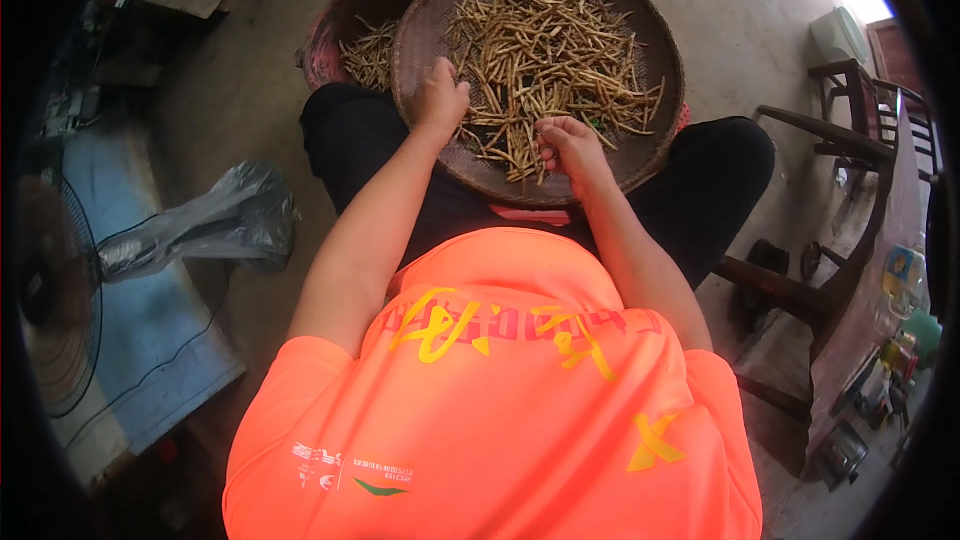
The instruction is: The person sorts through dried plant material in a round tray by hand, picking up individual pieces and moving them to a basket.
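Observation:
A round woven basket tray (667, 52) rests across my lap, with a heap of dry, tan bean pods (547, 45) spread inside it. My left hand (441, 99) is over the tray's left side, fingers curled; whether anything is in them is hidden. Lower in the tray, my right hand (574, 151) has thumb and forefinger close together beside a bunch of pods. I cannot tell whether it grips one. Partly behind the tray on the left is a reddish basin (322, 52) with more thin pods (367, 52) in it.
At left, an electric fan (56, 292) stands by a pale blue board (172, 345) and a clear plastic bag (247, 210). Dark wooden furniture (780, 281) and a cluttered table (855, 352) are at right. A pale bucket (838, 36) stands farther off on the concrete floor (735, 30).

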The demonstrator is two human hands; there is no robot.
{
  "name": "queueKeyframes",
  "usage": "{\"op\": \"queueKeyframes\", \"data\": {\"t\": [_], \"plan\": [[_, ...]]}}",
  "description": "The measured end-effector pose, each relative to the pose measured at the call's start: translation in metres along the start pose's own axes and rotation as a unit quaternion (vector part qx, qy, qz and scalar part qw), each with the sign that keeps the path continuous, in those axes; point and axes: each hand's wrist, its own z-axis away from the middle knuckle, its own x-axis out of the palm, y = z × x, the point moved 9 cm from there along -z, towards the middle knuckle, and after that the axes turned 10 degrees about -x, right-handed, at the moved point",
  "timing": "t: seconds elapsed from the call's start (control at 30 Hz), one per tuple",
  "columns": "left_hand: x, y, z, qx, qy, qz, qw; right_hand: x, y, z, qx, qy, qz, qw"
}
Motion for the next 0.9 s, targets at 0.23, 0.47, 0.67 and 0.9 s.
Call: {"op": "queueKeyframes", "data": {"t": [0.23,0.47,0.67,0.9], "plan": [[0.032,0.034,0.018,-0.009,-0.111,-0.083,0.99,-0.004,0.004,0.001,-0.002,0.008,0.008,1.0],[0.05,-0.001,0.0,-0.076,-0.184,0.004,0.98,-0.002,0.002,-0.001,-0.009,0.006,-0.013,1.0],[0.048,-0.015,0.001,-0.063,-0.14,0.145,0.977,0.005,0.0,0.0,-0.006,-0.008,-0.01,1.0],[0.016,0.035,0.059,-0.02,-0.251,0.385,0.888,0.003,-0.004,-0.001,-0.035,-0.015,-0.015,0.999]]}}
